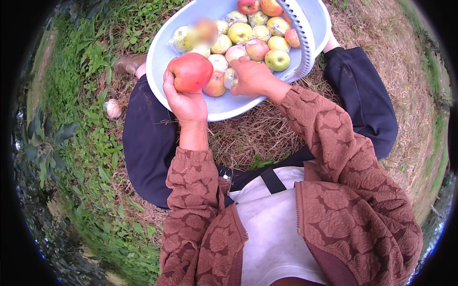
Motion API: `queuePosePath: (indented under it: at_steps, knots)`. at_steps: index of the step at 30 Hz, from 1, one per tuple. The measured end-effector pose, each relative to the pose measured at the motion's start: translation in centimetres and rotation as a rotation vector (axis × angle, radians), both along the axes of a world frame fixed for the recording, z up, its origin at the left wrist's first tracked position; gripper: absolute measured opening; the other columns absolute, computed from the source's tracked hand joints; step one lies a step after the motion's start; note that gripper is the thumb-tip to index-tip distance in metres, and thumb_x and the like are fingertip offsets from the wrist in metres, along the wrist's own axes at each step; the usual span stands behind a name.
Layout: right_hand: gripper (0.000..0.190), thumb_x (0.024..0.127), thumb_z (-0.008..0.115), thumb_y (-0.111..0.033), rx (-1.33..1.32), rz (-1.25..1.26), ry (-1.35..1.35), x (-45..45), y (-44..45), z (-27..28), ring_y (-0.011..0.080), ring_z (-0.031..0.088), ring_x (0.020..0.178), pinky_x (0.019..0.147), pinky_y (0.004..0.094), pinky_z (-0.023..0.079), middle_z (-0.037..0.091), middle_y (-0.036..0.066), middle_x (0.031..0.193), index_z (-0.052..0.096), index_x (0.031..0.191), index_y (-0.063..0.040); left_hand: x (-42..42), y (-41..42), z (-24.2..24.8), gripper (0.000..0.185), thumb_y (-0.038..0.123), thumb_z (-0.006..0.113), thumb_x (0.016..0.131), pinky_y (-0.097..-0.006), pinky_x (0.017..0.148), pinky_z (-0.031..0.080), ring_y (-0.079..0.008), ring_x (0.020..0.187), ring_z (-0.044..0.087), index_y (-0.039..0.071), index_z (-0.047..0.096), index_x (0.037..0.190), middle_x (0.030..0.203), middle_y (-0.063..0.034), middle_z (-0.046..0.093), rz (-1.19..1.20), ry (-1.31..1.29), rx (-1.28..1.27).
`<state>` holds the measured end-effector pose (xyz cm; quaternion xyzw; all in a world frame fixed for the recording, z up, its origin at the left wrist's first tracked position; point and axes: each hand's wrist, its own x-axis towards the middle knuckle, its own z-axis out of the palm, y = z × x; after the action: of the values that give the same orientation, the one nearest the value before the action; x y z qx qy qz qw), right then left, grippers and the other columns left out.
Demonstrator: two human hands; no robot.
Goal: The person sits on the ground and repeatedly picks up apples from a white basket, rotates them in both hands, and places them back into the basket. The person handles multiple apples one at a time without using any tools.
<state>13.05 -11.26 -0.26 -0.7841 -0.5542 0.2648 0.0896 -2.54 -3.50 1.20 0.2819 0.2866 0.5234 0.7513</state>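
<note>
My left hand (pixel 186 102) holds a large red apple (pixel 191 72) above the near left part of a pale blue plastic basket (pixel 229 113). Inside the basket, my right hand (pixel 252 77) reaches down among the apples, its fingertips beside a plastic-wrapped apple (pixel 230 78). Whether those fingers grip it I cannot tell. A red-yellow apple (pixel 214 84) lies just left of it, and a green apple (pixel 277 60) sits to the right of the hand. Many yellow, green and red apples fill the basket, several in clear film. One patch at the upper left is blurred.
The basket's perforated handle (pixel 302 39) arches over its right side. My bent legs in dark trousers flank the basket on dry grass. Left of my left leg, a pale wrapped fruit (pixel 113 108) lies on the ground. Green weeds and a leafy branch (pixel 46 139) are farther left.
</note>
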Motion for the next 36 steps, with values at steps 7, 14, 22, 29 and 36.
queuePosePath:
  at_steps: [7,14,22,29,36]
  knots:
    - [0.066,0.075,0.075,-0.017,0.201,-0.155,-0.256,0.6,0.1,-1.7,0.0377,0.056,0.120,0.099,0.0480,0.047,0.056,0.018,0.127,0.053,0.137,-0.010,-0.1,0.3,-0.3,0.045,0.041,0.043,0.104,-0.0440,0.102,0.048,-0.0225,0.120,0.060,0.006,0.054,0.130,0.128,-0.0095,0.061,-0.022,-0.056,-0.085]
    - [0.057,0.078,0.071,-0.015,0.687,0.171,-0.297,-0.1,0.5,-2.6,0.0323,0.056,0.119,0.100,0.0459,0.042,0.058,0.015,0.127,0.058,0.133,-0.014,-0.4,0.7,-0.8,0.047,0.044,0.045,0.103,-0.0463,0.100,0.049,-0.0246,0.118,0.061,0.007,0.054,0.130,0.127,-0.0105,0.061,-0.025,-0.120,-0.093]
    - [0.042,0.085,0.065,-0.020,0.271,0.733,-0.469,-1.5,3.3,-3.6,0.0243,0.062,0.106,0.089,0.0399,0.046,0.061,0.007,0.114,0.064,0.126,-0.023,-0.6,1.3,-1.0,0.054,0.048,0.050,0.098,-0.0523,0.094,0.052,-0.0301,0.117,0.061,0.006,0.052,0.132,0.129,-0.0132,0.060,-0.023,-0.156,-0.115]
    - [0.043,0.086,0.063,-0.020,0.200,0.701,-0.494,-2.3,3.7,-3.8,0.0257,0.062,0.102,0.084,0.0413,0.050,0.060,0.007,0.113,0.063,0.127,-0.029,-0.7,1.2,-1.1,0.053,0.048,0.051,0.098,-0.0531,0.094,0.053,-0.0307,0.117,0.061,0.007,0.052,0.133,0.129,-0.0134,0.060,-0.037,-0.173,-0.134]
    - [0.059,0.071,0.078,-0.016,0.346,0.518,-0.311,-0.8,2.0,-2.5,0.0325,0.059,0.110,0.093,0.0447,0.049,0.058,0.009,0.119,0.061,0.127,-0.024,-0.6,1.3,-1.2,0.053,0.046,0.047,0.099,-0.0616,0.094,0.052,-0.0378,0.121,0.059,0.008,0.050,0.135,0.135,-0.0175,0.057,-0.013,-0.153,-0.141]
